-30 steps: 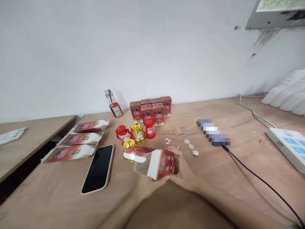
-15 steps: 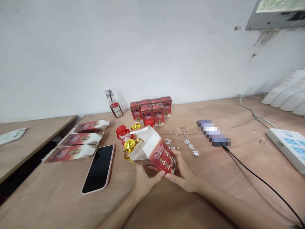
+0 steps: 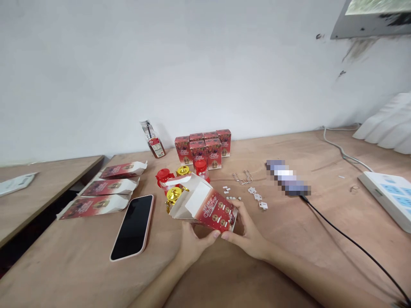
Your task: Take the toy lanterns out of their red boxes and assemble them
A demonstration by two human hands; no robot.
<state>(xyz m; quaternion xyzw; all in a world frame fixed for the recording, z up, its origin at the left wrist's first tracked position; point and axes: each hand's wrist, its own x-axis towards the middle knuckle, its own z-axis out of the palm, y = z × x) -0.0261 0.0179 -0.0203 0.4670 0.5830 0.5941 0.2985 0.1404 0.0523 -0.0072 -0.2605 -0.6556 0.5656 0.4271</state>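
Holding one red "Merry Christmas" carton (image 3: 216, 212) in both hands, just above the near-middle of the wooden table (image 3: 90, 267). Carton is tilted, open end to the left, white flaps spread. Left hand (image 3: 195, 244) grips it from below, thumb on the near lower edge. Right hand (image 3: 248, 233) grips the right end, thumb near the left thumb. Fingers behind the carton are hidden.

Right behind the open end: front gold lantern (image 3: 174, 194), rear gold lantern (image 3: 183, 170), left red lantern (image 3: 163, 174), right red lantern (image 3: 201, 166); carton partly covers the group. Six red boxes (image 3: 214, 155) stand upright behind those, near the wall.

Right of carton: small round pieces (image 3: 233, 198), white tags (image 3: 257, 196), bent wires (image 3: 243, 178). Further right: pixelated device (image 3: 287, 177) on a black cable (image 3: 349, 244), then a white power strip (image 3: 390, 196).

Left side: black-screen phone (image 3: 132, 229) flat on the table, three flattish cartons (image 3: 96, 205) in a row beyond it. Labelled bottle (image 3: 156, 145) by the wall.
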